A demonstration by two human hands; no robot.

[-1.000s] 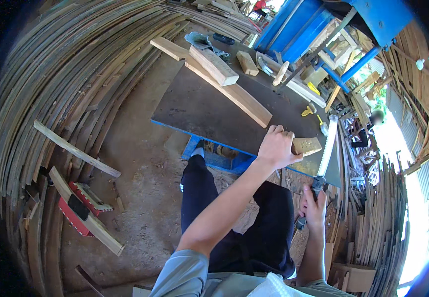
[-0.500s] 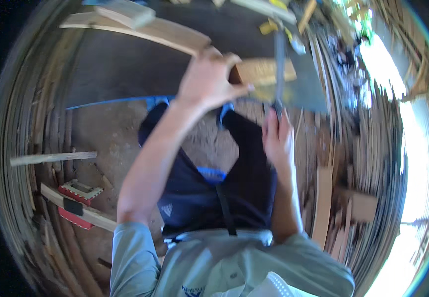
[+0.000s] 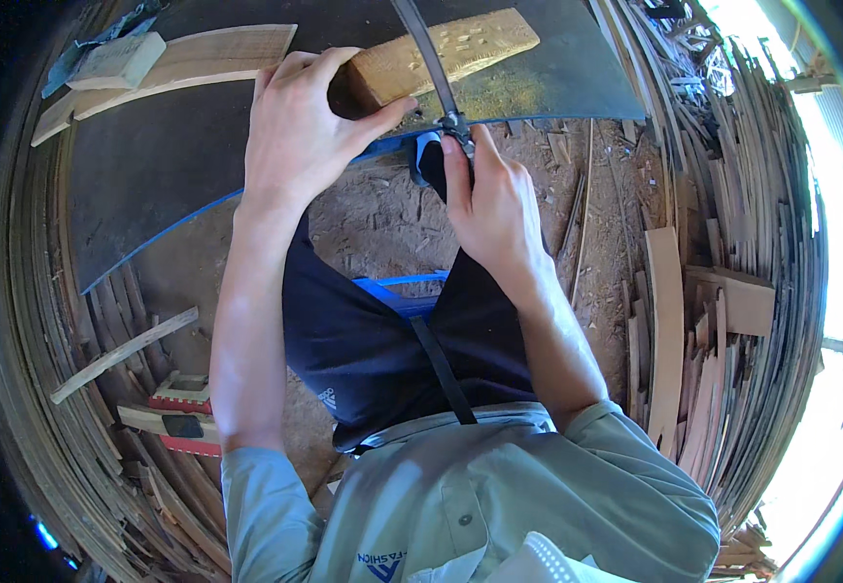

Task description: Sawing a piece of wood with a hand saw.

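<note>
My left hand [image 3: 295, 131] is closed about the left end of a short wooden block [image 3: 484, 44], thumb at the near side and fingers at the far side. The block lies at a slant on the dark tabletop [image 3: 178, 165]. A narrow dark metal bar, apparently the frame of a hacksaw [image 3: 423, 51], crosses over the block left of its middle. My right hand [image 3: 496, 199] is wrapped round its handle at the table's near edge. Whether the blade touches the wood cannot be told. Yellowish sawdust [image 3: 514, 100] is spread beside the block.
A curved board [image 3: 212, 56] with a pale wood block [image 3: 118, 61] on it lies at the table's far left. Stacked timber strips [image 3: 732, 194] line the right side. A loose stick [image 3: 125, 355] and a red box [image 3: 188, 445] are at the left.
The whole view has shifted. The hacksaw now crosses the block closer to my left hand, where before it was toward the right end. The block now slants more.
</note>
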